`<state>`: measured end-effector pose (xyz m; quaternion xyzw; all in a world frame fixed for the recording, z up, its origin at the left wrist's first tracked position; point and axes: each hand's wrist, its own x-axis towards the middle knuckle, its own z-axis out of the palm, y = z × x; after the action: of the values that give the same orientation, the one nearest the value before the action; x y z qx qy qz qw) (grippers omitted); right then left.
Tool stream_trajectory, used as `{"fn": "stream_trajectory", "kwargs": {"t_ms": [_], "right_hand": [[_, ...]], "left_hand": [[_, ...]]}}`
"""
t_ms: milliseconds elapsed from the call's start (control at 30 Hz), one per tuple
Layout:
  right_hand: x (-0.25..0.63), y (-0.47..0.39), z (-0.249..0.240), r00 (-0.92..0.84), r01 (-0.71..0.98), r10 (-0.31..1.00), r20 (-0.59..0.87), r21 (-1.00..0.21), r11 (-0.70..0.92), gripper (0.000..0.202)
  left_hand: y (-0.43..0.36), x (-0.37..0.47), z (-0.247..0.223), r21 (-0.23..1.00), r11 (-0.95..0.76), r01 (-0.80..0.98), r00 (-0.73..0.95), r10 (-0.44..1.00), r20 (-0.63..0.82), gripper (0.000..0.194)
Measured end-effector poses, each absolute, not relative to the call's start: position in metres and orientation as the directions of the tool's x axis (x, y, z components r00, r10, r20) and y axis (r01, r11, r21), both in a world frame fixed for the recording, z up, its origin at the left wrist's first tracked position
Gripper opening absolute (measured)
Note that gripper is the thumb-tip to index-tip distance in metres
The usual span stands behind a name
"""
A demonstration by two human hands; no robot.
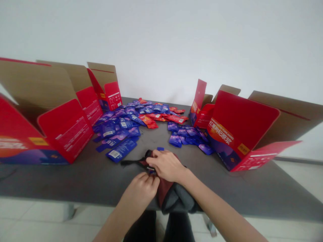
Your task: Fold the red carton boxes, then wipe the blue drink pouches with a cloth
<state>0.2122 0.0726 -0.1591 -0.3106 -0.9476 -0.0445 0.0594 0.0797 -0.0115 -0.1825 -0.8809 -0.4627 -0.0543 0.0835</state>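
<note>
A dark grey and reddish-brown cloth item, with a black strap reaching left, lies at the table's front edge. My right hand is closed on its upper part, fingers curled round the fabric. Just below and to the left, my left hand pinches at the same item, its fingertips near a small opening. A bit of blue shows between the two hands; what it is cannot be made out. Past my right hand, the end of a blue packet peeks out.
Blue sachets and red sachets are heaped mid-table towards the back. Open red cartons with raised flaps stand at the left and at the right. A pale wall rises behind the grey table.
</note>
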Motion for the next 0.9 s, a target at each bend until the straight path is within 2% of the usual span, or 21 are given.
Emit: {"fn": "stream_trajectory", "kwargs": {"t_ms": [133, 200, 300, 400, 467, 567, 733, 833, 900], "right_hand": [[0.208, 0.117, -0.159, -0.667, 0.744, 0.734, 0.130, 0.056, 0.666, 0.024], [0.207, 0.129, -0.149, -0.629, 0.775, 0.763, 0.147, 0.052, 0.629, 0.025], [0.211, 0.119, -0.128, -0.626, 0.766, 0.740, 0.248, 0.014, 0.643, 0.025], [0.218, 0.083, -0.118, -0.717, 0.638, 0.613, 0.333, -0.043, 0.769, 0.023], [0.222, 0.060, -0.124, -0.802, 0.545, 0.532, 0.273, -0.033, 0.838, 0.019], [0.224, 0.047, -0.143, -0.833, 0.534, 0.527, 0.169, 0.001, 0.845, 0.016], [0.218, 0.085, -0.162, -0.770, 0.632, 0.623, 0.134, 0.034, 0.774, 0.022], [0.214, 0.116, -0.158, -0.665, 0.744, 0.736, 0.124, 0.031, 0.667, 0.026], [0.215, 0.124, -0.149, -0.631, 0.773, 0.764, 0.136, 0.028, 0.633, 0.027]], "left_hand": [[-0.009, 0.078, -0.180, -0.073, -0.569, 0.819, 0.573, 0.801, 0.175, 0.022], [-0.008, 0.078, -0.177, -0.044, -0.554, 0.831, 0.553, 0.815, 0.176, 0.021], [-0.008, 0.078, -0.175, -0.020, -0.530, 0.847, 0.526, 0.833, 0.171, 0.021], [-0.009, 0.080, -0.175, -0.013, -0.528, 0.849, 0.523, 0.838, 0.158, 0.023], [-0.009, 0.083, -0.177, -0.020, -0.514, 0.858, 0.511, 0.848, 0.142, 0.024], [-0.010, 0.086, -0.178, -0.031, -0.494, 0.869, 0.494, 0.861, 0.123, 0.023], [-0.011, 0.089, -0.176, -0.031, -0.499, 0.866, 0.498, 0.856, 0.138, 0.024], [-0.010, 0.091, -0.177, -0.035, -0.480, 0.877, 0.479, 0.863, 0.163, 0.025], [-0.010, 0.093, -0.178, -0.034, -0.452, 0.891, 0.450, 0.873, 0.188, 0.025]]}}
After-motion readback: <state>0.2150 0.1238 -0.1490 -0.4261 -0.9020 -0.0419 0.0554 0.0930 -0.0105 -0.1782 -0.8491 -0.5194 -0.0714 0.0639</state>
